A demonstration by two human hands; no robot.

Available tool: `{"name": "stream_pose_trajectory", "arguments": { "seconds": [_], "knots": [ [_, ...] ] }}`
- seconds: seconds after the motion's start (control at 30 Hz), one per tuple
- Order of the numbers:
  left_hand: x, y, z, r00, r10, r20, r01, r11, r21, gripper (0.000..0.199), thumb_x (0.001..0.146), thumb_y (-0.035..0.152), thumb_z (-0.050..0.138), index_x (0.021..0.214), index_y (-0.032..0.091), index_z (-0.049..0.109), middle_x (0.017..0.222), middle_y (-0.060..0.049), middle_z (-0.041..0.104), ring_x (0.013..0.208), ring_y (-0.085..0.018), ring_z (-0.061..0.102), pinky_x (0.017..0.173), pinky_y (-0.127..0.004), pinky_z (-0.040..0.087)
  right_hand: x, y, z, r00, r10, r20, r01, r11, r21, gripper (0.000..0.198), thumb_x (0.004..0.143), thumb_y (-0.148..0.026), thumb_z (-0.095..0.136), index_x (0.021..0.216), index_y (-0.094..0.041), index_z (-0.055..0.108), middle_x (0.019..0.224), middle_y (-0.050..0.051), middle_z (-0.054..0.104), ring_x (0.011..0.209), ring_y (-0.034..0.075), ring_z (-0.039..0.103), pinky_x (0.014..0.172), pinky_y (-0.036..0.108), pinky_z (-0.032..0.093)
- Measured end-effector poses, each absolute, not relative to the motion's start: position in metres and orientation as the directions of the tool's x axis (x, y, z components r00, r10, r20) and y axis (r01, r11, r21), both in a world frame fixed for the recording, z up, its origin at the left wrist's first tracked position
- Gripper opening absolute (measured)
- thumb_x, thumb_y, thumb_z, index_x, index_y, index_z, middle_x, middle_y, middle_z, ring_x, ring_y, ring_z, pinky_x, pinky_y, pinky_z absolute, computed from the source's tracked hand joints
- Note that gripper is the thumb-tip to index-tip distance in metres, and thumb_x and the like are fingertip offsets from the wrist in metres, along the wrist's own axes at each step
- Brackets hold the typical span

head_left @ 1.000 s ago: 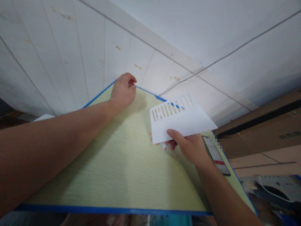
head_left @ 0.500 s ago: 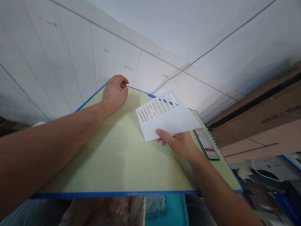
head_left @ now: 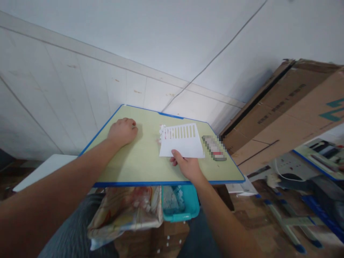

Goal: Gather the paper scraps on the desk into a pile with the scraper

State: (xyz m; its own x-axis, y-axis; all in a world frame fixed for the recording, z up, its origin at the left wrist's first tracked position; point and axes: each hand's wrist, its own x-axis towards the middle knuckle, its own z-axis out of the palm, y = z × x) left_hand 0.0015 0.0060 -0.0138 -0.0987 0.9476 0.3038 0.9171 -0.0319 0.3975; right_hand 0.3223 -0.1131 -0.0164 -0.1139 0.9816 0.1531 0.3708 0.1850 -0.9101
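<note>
My right hand (head_left: 186,165) pinches the lower edge of a white card (head_left: 181,148), thumb on top and fingers beneath. A row of several long slots is cut through the card's upper half, and the table shows through them. Small white bits (head_left: 162,132) lie on the table by the card's left end, some seen through the slots. On the left part of the table (head_left: 139,165) rests my left hand (head_left: 123,132), fingers curled in. Whatever it may hold is hidden.
A phone (head_left: 215,147) lies at the table's right side. Under the table are a cloth bag (head_left: 129,218) and a teal basket (head_left: 193,206) with white pieces. Cardboard boxes (head_left: 290,107) lean at the right. A cable (head_left: 215,57) runs along the wall.
My right hand has lowered the card toward the table and levelled it. My left hand has come back from the far edge onto the tabletop. The camera view has shifted.
</note>
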Motion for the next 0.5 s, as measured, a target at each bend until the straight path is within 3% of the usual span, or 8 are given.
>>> {"name": "stream_pose_trajectory", "arguments": {
  "seconds": [0.2, 0.5],
  "knots": [
    [0.013, -0.006, -0.004, -0.089, 0.955, 0.283, 0.966, 0.013, 0.259, 0.048, 0.108, 0.030, 0.050, 0.137, 0.014, 0.085, 0.157, -0.028, 0.081, 0.151, -0.047, 0.072, 0.127, -0.061, 0.059, 0.317, -0.108, -0.025, -0.025, 0.987, 0.160, 0.244, 0.161, -0.956, 0.051, 0.089, -0.076, 0.082, 0.074, -0.029, 0.073, 0.072, 0.009, 0.082, 0.067, 0.027, 0.079, 0.073, 0.040, 0.070],
    [-0.008, 0.004, -0.016, -0.109, 0.958, 0.264, 0.942, 0.015, 0.335, 0.047, 0.106, 0.036, 0.052, 0.132, 0.019, 0.088, 0.152, -0.020, 0.085, 0.148, -0.042, 0.076, 0.131, -0.055, 0.058, 0.322, -0.120, -0.027, -0.041, 0.999, 0.027, 0.215, 0.035, -0.976, 0.053, 0.096, -0.076, 0.085, 0.074, -0.029, 0.073, 0.077, 0.011, 0.086, 0.073, 0.031, 0.085, 0.075, 0.043, 0.075]
  ]
}}
